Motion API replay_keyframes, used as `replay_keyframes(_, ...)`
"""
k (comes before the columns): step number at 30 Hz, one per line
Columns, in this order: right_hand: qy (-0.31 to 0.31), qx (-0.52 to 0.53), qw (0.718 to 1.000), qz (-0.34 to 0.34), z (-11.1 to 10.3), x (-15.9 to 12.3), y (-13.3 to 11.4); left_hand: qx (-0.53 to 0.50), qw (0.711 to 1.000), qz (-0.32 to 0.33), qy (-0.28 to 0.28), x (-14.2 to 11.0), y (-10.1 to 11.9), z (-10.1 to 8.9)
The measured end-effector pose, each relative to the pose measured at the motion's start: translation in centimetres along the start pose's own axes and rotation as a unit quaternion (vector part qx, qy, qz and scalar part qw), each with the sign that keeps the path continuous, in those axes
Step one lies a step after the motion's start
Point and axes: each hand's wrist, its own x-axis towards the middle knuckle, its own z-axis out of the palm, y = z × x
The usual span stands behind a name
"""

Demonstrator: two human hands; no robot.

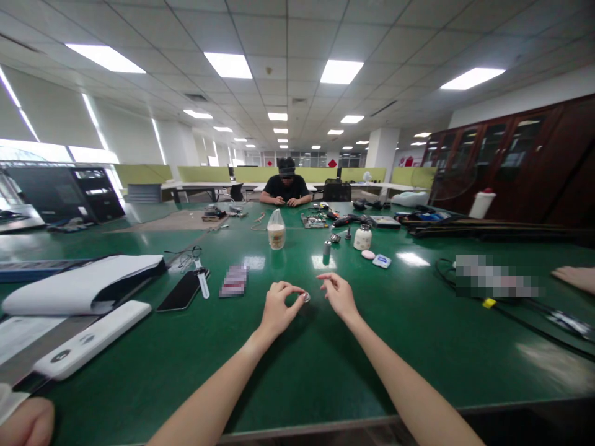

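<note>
Centre of frame: your left hand (281, 308) is pinching a small round silvery piece (307, 297); your right hand (340, 297), fingers slightly parted, is extending near an upright metal cylinder (326, 252).

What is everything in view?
Small round piece: 1, silvery, front centre
Cylinder: 1, grey, farther back
Jar: 1, whitish, cylinder's right
Disc: 1, pink, before jar
Bagged cup: 1, pale, centre
Phone: 1, black, left
Watch: 1, white, phone's edge
Long device: 1, white, near left
Cables: several, black, right
Electronic parts: several, mixed, far
Tabletop: 1, green, foreground
Cabinets: several, brown, right
Lights: many, white, overhead
Seated person: 1, black shirt, opposite
Another's hand: 1, bare, right edge
Left hand: 1, bare, pinching piece
Right hand: 1, bare, open
</note>
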Motion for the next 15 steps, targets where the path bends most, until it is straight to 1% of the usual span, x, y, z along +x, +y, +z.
replay_keyframes(7,-0.005,-0.032,0.999,-0.024,0.47,-0.05,0.74,-0.025,0.999,-0.044,-0.002,0.35,-0.35,0.39)
replay_keyframes(10,-0.005,-0.035,0.999,-0.021,0.57,-0.01,0.99,-0.020,0.999,-0.040,-0.006,0.41,-0.22,0.35)
replay_keyframes(15,-0.005,-0.038,0.999,-0.018,0.55,0.03,1.03,-0.006,1.000,-0.012,0.000,0.94,0.30,-0.22)
